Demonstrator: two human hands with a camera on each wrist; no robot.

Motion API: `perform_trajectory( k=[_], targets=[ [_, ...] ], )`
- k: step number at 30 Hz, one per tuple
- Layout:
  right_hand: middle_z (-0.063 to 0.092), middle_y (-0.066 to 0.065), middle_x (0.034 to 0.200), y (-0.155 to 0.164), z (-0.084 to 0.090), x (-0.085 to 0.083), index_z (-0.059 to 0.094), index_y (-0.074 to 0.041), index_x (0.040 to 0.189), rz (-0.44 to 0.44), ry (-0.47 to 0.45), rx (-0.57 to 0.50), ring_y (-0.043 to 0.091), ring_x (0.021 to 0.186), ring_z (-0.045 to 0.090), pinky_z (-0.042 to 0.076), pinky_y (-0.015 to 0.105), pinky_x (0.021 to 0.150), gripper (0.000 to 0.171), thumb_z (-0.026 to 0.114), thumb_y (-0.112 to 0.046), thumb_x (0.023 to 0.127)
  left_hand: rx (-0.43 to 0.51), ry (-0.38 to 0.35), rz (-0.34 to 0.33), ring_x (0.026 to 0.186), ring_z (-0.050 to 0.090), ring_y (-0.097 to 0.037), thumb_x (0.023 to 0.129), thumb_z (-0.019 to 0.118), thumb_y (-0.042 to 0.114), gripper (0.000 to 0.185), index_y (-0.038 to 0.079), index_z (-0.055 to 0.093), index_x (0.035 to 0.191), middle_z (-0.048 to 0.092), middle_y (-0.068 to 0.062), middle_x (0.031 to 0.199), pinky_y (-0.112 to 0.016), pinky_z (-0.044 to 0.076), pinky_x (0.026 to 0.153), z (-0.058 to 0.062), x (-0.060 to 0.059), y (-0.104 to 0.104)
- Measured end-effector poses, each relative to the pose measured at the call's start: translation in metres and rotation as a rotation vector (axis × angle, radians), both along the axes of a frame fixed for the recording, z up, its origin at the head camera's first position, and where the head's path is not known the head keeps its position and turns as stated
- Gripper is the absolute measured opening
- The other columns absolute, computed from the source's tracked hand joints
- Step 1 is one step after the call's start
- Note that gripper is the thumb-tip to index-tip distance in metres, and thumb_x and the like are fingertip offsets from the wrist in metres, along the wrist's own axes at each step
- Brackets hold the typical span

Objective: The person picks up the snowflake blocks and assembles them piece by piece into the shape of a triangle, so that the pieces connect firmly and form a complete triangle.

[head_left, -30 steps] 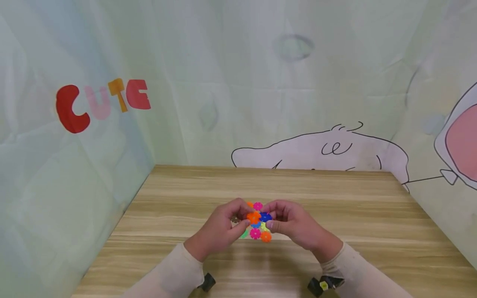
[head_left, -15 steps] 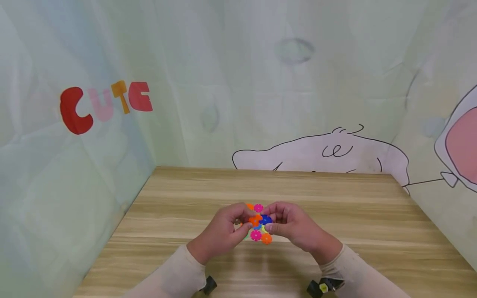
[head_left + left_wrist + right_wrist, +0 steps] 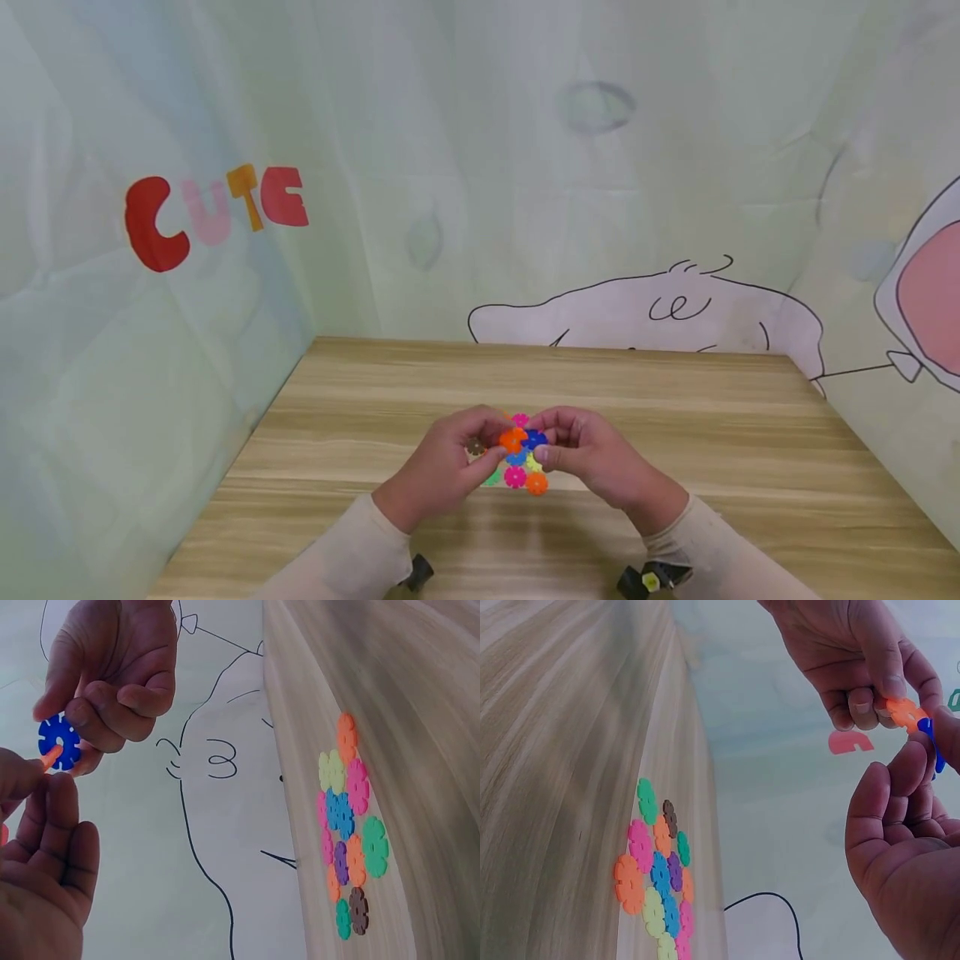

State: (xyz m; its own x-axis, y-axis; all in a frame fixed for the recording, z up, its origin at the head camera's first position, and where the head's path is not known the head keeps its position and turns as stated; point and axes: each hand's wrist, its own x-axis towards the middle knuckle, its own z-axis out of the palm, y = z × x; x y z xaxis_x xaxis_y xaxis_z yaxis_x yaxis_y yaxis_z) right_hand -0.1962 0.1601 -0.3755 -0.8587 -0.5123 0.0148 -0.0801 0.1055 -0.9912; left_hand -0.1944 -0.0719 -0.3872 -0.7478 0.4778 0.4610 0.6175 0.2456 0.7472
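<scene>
My left hand [image 3: 442, 462] pinches an orange notched plastic disc [image 3: 512, 440], a snowflake-shaped building piece, between thumb and fingers. A blue disc [image 3: 536, 440] of the same kind is pinched by my right hand [image 3: 600, 462]. Both are held up above the table, edge against edge and turned crosswise. In the left wrist view the orange disc [image 3: 51, 756] meets the blue disc [image 3: 67, 735] near its middle. The right wrist view has the orange disc [image 3: 904, 712] touching the blue disc [image 3: 931, 742]; whether their slots interlock, I cannot tell.
Below the hands, several loose notched discs lie flat in a cluster on the wooden table, among them a pink disc [image 3: 515, 477], an orange one [image 3: 536, 483] and a brown one [image 3: 359, 910]. A printed cloth backdrop [image 3: 390, 167] stands around the table's back and sides.
The orange disc has tilted and turned slightly against the blue one in my fingers. Both hands keep their grip and have hardly shifted; the head view has tipped up a little.
</scene>
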Motion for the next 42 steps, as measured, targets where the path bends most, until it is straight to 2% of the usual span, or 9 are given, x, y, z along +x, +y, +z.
perform_trajectory(
  k=[6,11,15,20,28,35,42],
  targets=[
    [0.059,0.016,0.099,-0.001,0.002,0.000,0.057,0.001,0.118,0.005,0.002,0.006,0.024,0.086,0.057,0.055,0.032,0.081,0.035,0.069,-0.017,0.090,-0.047,0.067,-0.008,0.078,0.056,-0.009,0.088,0.069,0.007,0.034,0.023,0.061,0.117,0.063,0.011,0.092,-0.027,0.053,0.071,0.001,-0.001,-0.004],
    [0.059,0.015,0.098,-0.002,0.002,0.001,0.059,0.000,0.117,0.009,0.012,0.019,0.023,0.084,0.056,0.054,0.028,0.075,0.032,0.068,-0.017,0.091,-0.070,0.141,-0.015,0.079,0.057,-0.007,0.087,0.072,0.010,0.035,0.020,0.061,0.118,0.062,0.011,0.102,-0.026,0.053,0.071,-0.001,-0.004,-0.005],
    [0.058,0.015,0.095,-0.001,0.000,-0.002,0.059,-0.001,0.120,0.018,0.028,0.015,0.021,0.082,0.056,0.054,0.027,0.073,0.032,0.066,-0.014,0.092,-0.077,0.146,0.005,0.079,0.057,-0.006,0.087,0.072,0.012,0.033,0.020,0.062,0.117,0.061,0.013,0.101,-0.024,0.053,0.071,-0.002,-0.005,-0.006],
    [0.059,0.015,0.091,0.005,-0.005,-0.009,0.059,-0.006,0.125,0.004,0.100,0.065,0.022,0.080,0.057,0.054,0.029,0.072,0.035,0.066,-0.016,0.092,-0.049,0.060,0.025,0.078,0.057,-0.009,0.086,0.074,0.015,0.031,0.024,0.062,0.114,0.061,0.013,0.094,-0.029,0.054,0.073,-0.003,-0.007,-0.008],
    [0.061,0.008,0.083,0.023,-0.017,-0.031,0.064,-0.015,0.120,-0.093,0.223,0.303,0.022,0.072,0.055,0.049,0.027,0.059,0.035,0.071,-0.028,0.088,-0.002,-0.109,0.071,0.081,0.058,-0.013,0.085,0.075,0.016,0.033,0.023,0.062,0.114,0.060,0.009,0.089,-0.030,0.054,0.076,-0.006,-0.007,-0.011],
    [0.059,0.005,0.077,0.036,-0.034,-0.051,0.067,-0.017,0.113,-0.172,0.244,0.433,0.021,0.067,0.052,0.045,0.028,0.054,0.026,0.072,-0.019,0.087,0.007,-0.146,0.072,0.082,0.059,-0.015,0.086,0.074,0.017,0.031,0.025,0.062,0.112,0.059,0.004,0.088,-0.030,0.054,0.077,-0.009,-0.008,-0.014],
    [0.056,0.004,0.076,0.036,-0.047,-0.065,0.071,-0.017,0.106,-0.149,0.202,0.615,0.020,0.069,0.052,0.045,0.031,0.057,0.025,0.077,-0.022,0.083,0.019,-0.201,0.066,0.082,0.057,-0.018,0.085,0.075,0.014,0.030,0.018,0.063,0.112,0.057,0.001,0.086,-0.031,0.053,0.075,-0.011,-0.008,-0.012]
  ],
)
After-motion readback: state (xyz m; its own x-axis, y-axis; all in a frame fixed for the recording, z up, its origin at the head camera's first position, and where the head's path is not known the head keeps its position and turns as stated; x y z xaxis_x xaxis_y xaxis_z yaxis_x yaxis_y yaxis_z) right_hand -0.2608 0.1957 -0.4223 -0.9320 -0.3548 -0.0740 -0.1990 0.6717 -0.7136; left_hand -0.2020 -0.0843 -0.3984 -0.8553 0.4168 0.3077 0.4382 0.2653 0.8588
